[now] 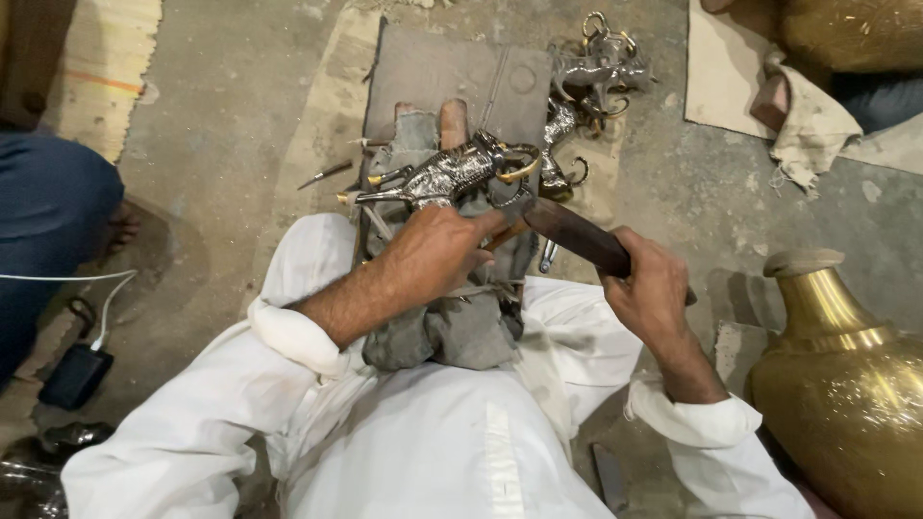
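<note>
Sitting cross-legged on the floor (240, 115), the person in white worked over a grey cloth (452, 327) laid across the lap. Left hand (437, 252) was closed around the base of a silver metal figurine (452, 173), an animal shape with brass-coloured curved horns at its right end; fingers wrapped tight, thumb pointing toward the right hand. Figurine was held roughly level, above the cloth and just over the person's toes (452, 120). Right hand (654, 284) gripped a dark wooden mallet (575, 235), fingers curled fully round its lower end; its upper end lay close beside the left thumb, just below the figurine. Whether mallet touched figurine could not be told.

Beyond the toes lay a flat grey slab (433, 72). More silver figurines (586, 86) were piled at its right edge. A thin tool (325, 174) lay on the floor left of the slab. A large brass vase (836, 384) stood at right. Another person's blue-clad leg (48, 211) was at left, beside a black charger (75, 377) with white cable.
</note>
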